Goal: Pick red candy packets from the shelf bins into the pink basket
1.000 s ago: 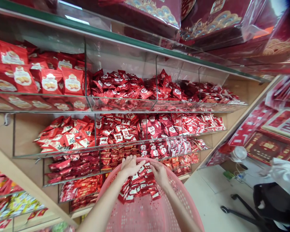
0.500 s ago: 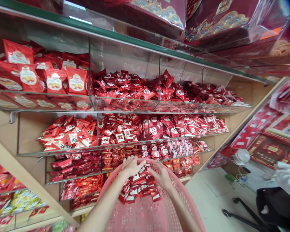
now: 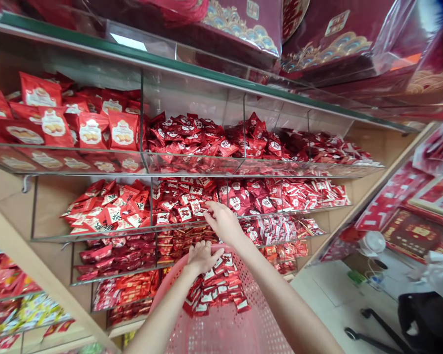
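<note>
My left hand (image 3: 202, 257) holds the far rim of a pink plastic basket (image 3: 177, 322), its fingers over the edge and the thumb inside. In the basket lies a heap of small red-and-white candy packets (image 3: 221, 290). My right hand (image 3: 224, 223) is raised above the rim, empty, with fingers apart. Its fingertips are close to a shelf bin of red packets with white labels (image 3: 186, 209); whether they touch cannot be made out. Beside that bin, dark red packets with round white labels (image 3: 239, 199) fill another compartment.
Glass-fronted shelves (image 3: 192, 164) with dividers hold several kinds of red packets. Larger red packets with biscuit pictures (image 3: 90, 130) sit upper left. Maroon boxes (image 3: 328, 37) rest overhead. On the right are a black chair base (image 3: 376, 327) and a white cup-like object (image 3: 372, 242).
My right hand has left the basket rim and moved up and forward to the shelf bin. My left hand stays at the rim. The view has shifted slightly.
</note>
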The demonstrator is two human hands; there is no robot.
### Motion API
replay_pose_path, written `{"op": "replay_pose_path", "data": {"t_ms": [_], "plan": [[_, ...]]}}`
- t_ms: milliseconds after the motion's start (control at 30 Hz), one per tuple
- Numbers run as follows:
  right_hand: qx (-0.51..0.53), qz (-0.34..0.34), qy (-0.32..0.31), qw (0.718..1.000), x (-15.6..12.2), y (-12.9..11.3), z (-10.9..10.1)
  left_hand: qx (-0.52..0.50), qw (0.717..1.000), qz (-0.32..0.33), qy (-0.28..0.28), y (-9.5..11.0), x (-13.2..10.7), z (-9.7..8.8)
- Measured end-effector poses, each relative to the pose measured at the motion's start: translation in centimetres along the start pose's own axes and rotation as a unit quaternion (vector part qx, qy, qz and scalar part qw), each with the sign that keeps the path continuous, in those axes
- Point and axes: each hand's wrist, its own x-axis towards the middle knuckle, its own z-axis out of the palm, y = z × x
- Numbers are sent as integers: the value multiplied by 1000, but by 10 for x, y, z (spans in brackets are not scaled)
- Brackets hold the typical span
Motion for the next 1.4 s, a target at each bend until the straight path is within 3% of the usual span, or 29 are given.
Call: {"op": "replay_pose_path", "data": {"t_ms": [167, 333, 533, 800, 967, 1100, 1233, 1400], "plan": [[-118, 124, -90, 981, 36, -12, 15, -4, 1000, 4, 14, -2, 0, 2], [-139, 155, -128, 970, 45, -1, 25, -2, 1000, 2, 2, -2, 1, 1], [-12, 107, -64, 992, 41, 23, 36, -11, 1000, 4, -3, -3, 0, 1], [199, 68, 25, 977, 28, 32, 35, -6, 1000, -8, -23, -1, -1, -3], [315, 32, 48, 947, 0, 15, 14, -8, 1000, -7, -15, -2, -1, 0], [376, 68, 10, 924, -39, 6, -8, -18, 1000, 3, -12, -7, 4, 0], [400, 121, -17, 909, -81, 25, -14, -54, 997, 6, -60, -10, 6, -9], [339, 183, -62, 921, -122, 61, 10, -93, 993, 2, -72, -11, 5, -14]]}}
